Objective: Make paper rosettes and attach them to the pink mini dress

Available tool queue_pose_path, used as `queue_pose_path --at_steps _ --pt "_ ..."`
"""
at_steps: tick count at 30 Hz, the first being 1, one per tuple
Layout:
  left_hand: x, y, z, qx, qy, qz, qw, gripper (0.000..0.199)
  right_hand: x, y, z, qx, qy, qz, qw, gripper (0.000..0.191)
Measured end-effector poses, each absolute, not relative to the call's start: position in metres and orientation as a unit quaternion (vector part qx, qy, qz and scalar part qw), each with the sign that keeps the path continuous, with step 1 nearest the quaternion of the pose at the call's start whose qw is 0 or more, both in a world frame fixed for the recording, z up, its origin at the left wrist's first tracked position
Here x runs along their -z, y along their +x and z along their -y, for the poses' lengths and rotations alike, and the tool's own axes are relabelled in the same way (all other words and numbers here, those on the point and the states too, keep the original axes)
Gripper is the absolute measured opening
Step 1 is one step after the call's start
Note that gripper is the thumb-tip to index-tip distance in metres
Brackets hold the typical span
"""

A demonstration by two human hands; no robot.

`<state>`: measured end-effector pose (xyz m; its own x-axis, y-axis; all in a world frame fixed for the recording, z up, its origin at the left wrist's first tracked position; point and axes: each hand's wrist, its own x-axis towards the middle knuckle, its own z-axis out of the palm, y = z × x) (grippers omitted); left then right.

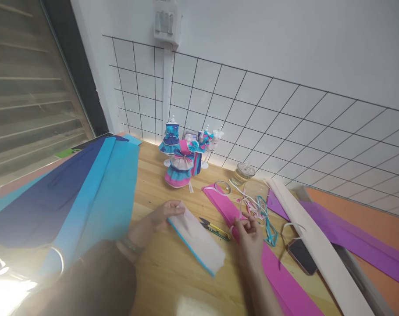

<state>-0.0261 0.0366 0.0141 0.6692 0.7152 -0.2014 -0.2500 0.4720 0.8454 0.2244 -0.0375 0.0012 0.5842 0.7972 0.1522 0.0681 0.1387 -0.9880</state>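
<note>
The left hand [173,210], at the centre of the frame, is gripping the upper end of a white cloth strip [199,243], thumb and fingers closing on its corner; the blue edge is running toward lower centre. For good control, this hand should be holding the strip flat, its edge untwisted. Yellow snips [219,231] are lying just beside it, their points best facing away from fabric. Right of centre, the right hand [250,228] is bunching its fingertips above a pink strip [224,204], near a white ribbon; from where I am standing, I cannot tell whether it is holding that ribbon. Tangled ribbons [260,208] nearby should be lying clear of the fingers.

On the wooden table [150,175], blue cloth [112,188] is spreading at left, small dresses [179,164] are standing at centre, and a phone [302,255] is resting at lower right. Behind, slats are filling the upper left, and a wire grid [247,70] is crossing the white wall.
</note>
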Motion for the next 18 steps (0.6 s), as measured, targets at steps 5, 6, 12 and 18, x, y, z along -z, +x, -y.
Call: queue_pose_path --at_steps 5,6,12,18 --pt "-0.015 -0.023 -0.027 -0.172 0.472 -0.251 0.827 0.027 0.002 0.217 0.04 -0.333 -0.602 0.405 0.603 0.025" --pt "-0.014 -0.022 -0.027 -0.152 0.494 -0.243 0.821 0.027 0.003 0.216 0.04 -0.331 -0.61 0.407 0.594 0.026" --pt "-0.008 -0.02 -0.029 -0.094 0.66 -0.228 0.71 0.028 0.006 0.211 0.045 -0.295 -0.634 0.455 0.552 0.04" --pt "0.007 -0.016 -0.038 -0.192 0.677 -0.32 0.634 0.027 0.013 0.204 0.039 -0.3 -0.608 0.471 0.564 0.036"
